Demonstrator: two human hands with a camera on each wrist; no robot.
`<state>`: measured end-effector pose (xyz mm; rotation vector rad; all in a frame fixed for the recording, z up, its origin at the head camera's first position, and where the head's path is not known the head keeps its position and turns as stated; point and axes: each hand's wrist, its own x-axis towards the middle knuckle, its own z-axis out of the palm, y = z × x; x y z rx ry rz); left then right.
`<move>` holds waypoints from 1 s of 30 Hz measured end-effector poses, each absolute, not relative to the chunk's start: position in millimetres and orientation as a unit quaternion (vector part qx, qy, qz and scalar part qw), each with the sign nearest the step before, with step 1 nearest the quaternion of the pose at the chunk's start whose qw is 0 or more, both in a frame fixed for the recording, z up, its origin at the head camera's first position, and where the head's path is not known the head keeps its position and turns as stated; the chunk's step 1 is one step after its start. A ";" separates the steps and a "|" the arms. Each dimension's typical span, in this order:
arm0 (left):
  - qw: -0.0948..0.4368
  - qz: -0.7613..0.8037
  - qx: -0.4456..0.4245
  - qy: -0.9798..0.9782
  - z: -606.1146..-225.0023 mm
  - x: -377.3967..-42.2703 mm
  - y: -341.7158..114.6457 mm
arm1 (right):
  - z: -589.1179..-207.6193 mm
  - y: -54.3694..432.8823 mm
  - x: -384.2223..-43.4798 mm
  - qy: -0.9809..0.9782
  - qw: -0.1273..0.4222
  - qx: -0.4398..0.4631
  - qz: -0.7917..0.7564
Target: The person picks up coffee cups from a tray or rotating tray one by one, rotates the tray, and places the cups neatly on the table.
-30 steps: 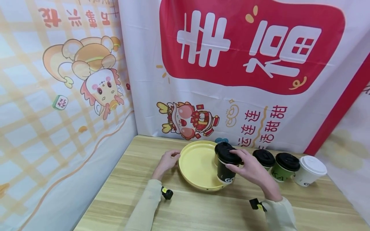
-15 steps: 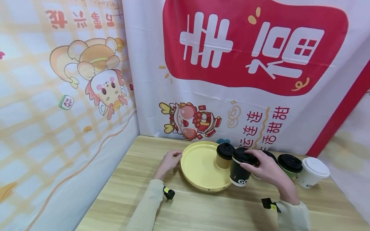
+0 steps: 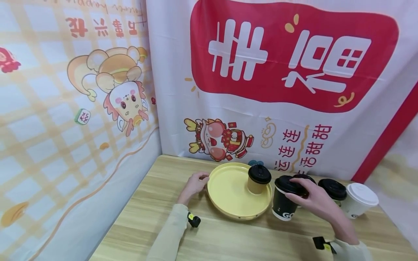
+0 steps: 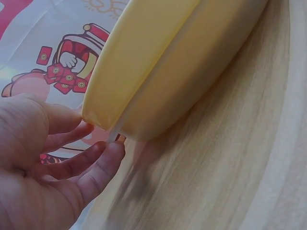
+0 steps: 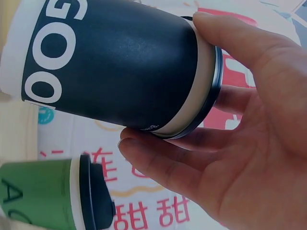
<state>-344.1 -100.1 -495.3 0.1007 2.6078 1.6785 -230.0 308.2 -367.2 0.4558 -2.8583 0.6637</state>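
My right hand (image 3: 315, 199) grips a black paper coffee cup (image 5: 120, 62) with white lettering by its upper part, near the black lid. The cup is upright, just right of a round yellow tray (image 3: 225, 192). In the right wrist view the thumb is on one side of the cup and the fingers on the other. My left hand (image 3: 195, 185) holds the tray's left edge, its fingertips (image 4: 115, 148) at the rim and underside in the left wrist view. On the tray's right side stands a brown paper cup (image 3: 256, 186) with a black lid.
Right of the held cup, a green cup (image 5: 38, 191) with a black lid and a white cup (image 3: 359, 203) stand in a row. Another black lid (image 3: 303, 177) shows partly behind my right hand. A printed cloth (image 3: 173, 108) hangs along the table's back edge.
My right hand has carried the black cup rightward from over the tray to beside it, uncovering the brown cup. My left hand stays at the tray's edge. The head view has shifted slightly.
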 end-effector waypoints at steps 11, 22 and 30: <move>0.015 0.547 0.038 0.836 -493.8 -341.8 -98.6 | -369.1 346.0 -214.1 -0.967 0.068 0.122 0.212; 0.013 0.549 0.036 0.835 -495.8 -342.8 -99.7 | -370.4 391.2 -204.0 -0.970 0.041 0.098 0.219; 0.004 0.547 0.039 0.836 -498.2 -344.6 -101.6 | -375.8 419.9 -201.5 -0.974 0.042 0.055 0.214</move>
